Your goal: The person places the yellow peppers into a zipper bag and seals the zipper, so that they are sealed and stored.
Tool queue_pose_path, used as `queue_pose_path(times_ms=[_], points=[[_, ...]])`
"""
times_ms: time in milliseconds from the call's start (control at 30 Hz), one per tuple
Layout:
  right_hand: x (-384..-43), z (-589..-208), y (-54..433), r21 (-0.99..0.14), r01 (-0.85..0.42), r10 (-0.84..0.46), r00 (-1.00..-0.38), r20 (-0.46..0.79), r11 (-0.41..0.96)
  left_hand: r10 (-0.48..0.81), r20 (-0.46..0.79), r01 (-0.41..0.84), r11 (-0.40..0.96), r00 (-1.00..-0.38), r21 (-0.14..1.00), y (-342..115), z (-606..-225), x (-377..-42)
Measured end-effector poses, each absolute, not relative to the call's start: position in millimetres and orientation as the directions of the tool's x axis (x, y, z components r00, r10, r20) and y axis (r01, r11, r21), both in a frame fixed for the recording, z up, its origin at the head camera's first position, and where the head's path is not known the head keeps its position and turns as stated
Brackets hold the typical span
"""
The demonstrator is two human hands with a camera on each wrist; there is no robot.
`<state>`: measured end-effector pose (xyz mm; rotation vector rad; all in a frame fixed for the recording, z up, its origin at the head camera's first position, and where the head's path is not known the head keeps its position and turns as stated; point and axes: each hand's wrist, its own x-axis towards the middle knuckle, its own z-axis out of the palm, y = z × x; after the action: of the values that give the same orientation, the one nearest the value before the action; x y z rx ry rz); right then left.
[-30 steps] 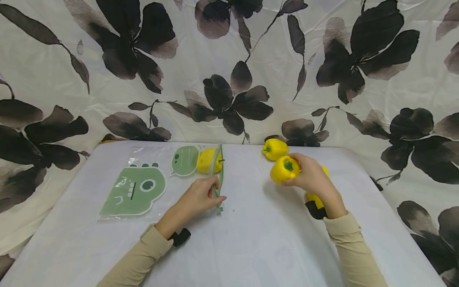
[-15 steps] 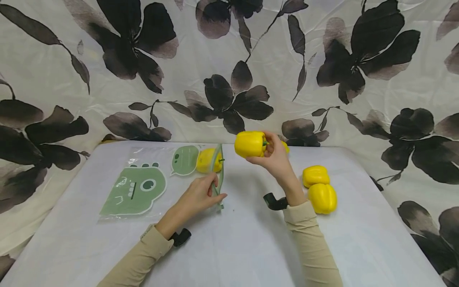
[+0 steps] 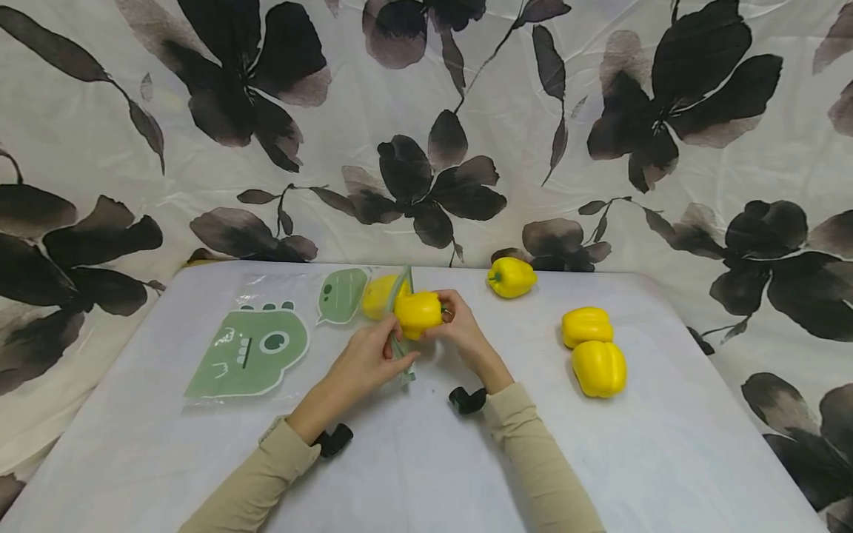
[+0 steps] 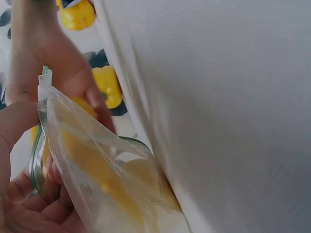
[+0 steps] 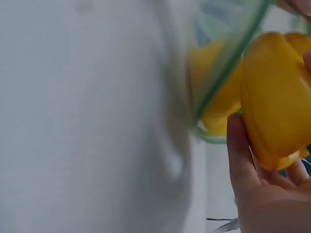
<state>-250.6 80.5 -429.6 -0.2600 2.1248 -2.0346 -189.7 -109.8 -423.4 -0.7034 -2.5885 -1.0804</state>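
A clear zip bag with a green dinosaur print (image 3: 249,355) lies on the white table, its green-edged mouth facing right. My left hand (image 3: 363,361) pinches the rim of that mouth between thumb and fingers. Inside, just past the opening, sits one yellow bell pepper (image 3: 377,297). My right hand (image 3: 464,333) grips a second yellow bell pepper (image 3: 417,314) by its stem end, with the blunt end at the bag's mouth. In the right wrist view this held pepper (image 5: 274,92) is beside the green zip edge (image 5: 228,73), the bagged pepper behind it.
One yellow pepper (image 3: 512,277) lies near the table's back edge. Two more, a farther pepper (image 3: 586,327) and a nearer pepper (image 3: 600,369), touch each other on the right. A floral cloth (image 3: 426,133) hangs behind the white table (image 3: 413,474).
My right hand has carried its pepper leftward from the right-hand group, up and then down to the bag's mouth. The left hand has stayed at the rim.
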Motion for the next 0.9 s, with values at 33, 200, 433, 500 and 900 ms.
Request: queue_pose_path(times_ms=[33, 200, 433, 500, 900], points=[[-250.0, -432.1, 80.2, -0.998, 0.002, -0.275, -0.961, -0.019, 0.063, 0.335, 0.405, 0.524, 0.614, -0.850, 0.591, -109.8, -423.7, -189.6], [-247.8, -439.3, 77.1, -0.986, -0.063, -0.361, -0.933, 0.003, 0.154, 0.350, 0.415, 0.536, 0.659, -0.840, 0.527, -109.3, -424.5, -188.6], [-246.5, -442.5, 73.9, -0.938, -0.143, -0.436, -0.900, -0.009, 0.315, 0.380, 0.425, 0.561, 0.669, -0.822, 0.487, -107.0, -426.3, -188.7], [-247.3, -442.8, 74.9, -0.921, -0.158, -0.460, -0.888, -0.026, 0.355, 0.374, 0.421, 0.553, 0.680, -0.826, 0.481, -107.1, -425.6, -188.2], [-247.0, -450.1, 75.2, -0.972, -0.133, -0.563, -0.827, 0.000, 0.196, 0.408, 0.432, 0.581, 0.690, -0.804, 0.431, -106.4, -427.3, -190.1]])
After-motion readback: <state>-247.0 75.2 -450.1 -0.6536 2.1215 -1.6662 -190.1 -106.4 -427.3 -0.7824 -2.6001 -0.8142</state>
